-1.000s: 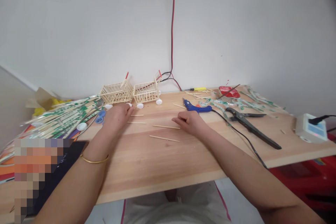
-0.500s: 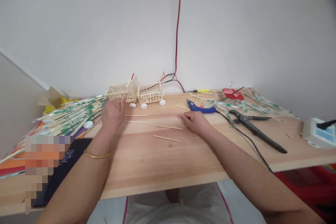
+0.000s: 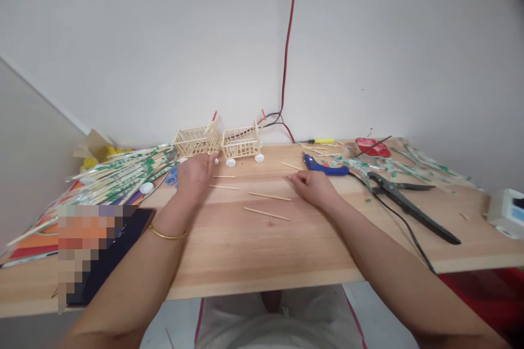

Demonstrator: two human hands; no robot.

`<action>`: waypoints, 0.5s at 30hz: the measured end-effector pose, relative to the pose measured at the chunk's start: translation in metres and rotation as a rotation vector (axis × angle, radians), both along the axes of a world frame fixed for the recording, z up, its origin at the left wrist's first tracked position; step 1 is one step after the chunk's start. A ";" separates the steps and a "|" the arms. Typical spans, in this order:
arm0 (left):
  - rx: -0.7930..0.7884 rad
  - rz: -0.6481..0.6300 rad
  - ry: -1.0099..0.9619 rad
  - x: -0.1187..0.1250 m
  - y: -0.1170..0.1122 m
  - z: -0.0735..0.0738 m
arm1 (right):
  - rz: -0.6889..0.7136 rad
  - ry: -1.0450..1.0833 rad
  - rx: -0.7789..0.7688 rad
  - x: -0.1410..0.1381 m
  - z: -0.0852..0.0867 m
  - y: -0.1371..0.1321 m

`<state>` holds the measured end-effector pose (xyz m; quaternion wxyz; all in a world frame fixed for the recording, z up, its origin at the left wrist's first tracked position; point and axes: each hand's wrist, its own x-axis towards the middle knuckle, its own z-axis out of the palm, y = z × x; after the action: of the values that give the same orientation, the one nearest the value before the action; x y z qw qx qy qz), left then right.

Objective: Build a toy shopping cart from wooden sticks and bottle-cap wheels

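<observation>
My left hand is closed, its fingers curled and largely hidden, low over the wooden table just in front of a small shopping cart model made of thin sticks. Beside its fingers, two short sticks lie on the wood. My right hand is also closed, near the blue glue gun; whether either hand pinches something small cannot be seen. Between my hands lie two more loose sticks. Behind them stands a second stick cart with white wheels and a red handle.
Green-and-white wrapped sticks are heaped at the left, by a dark tablet. Large black scissors, a red dish and torn wrappers lie right. A power strip sits at the right edge.
My left hand has shifted right, toward the two short sticks, uncovering a blue round item behind it. My right hand has barely moved. The view has turned slightly left.
</observation>
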<state>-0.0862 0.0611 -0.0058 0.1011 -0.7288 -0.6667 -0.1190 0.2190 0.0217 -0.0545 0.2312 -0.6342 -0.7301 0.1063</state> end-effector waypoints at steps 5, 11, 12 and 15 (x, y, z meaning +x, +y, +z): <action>-0.037 0.077 -0.008 -0.024 0.001 0.020 | 0.026 -0.053 -0.027 -0.001 0.001 -0.001; -0.197 0.471 -0.041 -0.097 0.010 0.048 | 0.013 -0.077 -0.062 -0.001 0.002 -0.001; -0.238 0.479 -0.048 -0.107 0.012 0.047 | 0.013 -0.079 -0.064 -0.001 0.002 -0.001; -0.264 0.382 -0.119 -0.128 0.014 0.036 | 0.023 -0.084 -0.071 -0.001 0.003 -0.001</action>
<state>-0.2143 0.0753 0.0306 -0.0139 -0.5880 -0.8070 -0.0524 0.2176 0.0208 -0.0518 0.1764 -0.6375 -0.7421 0.1082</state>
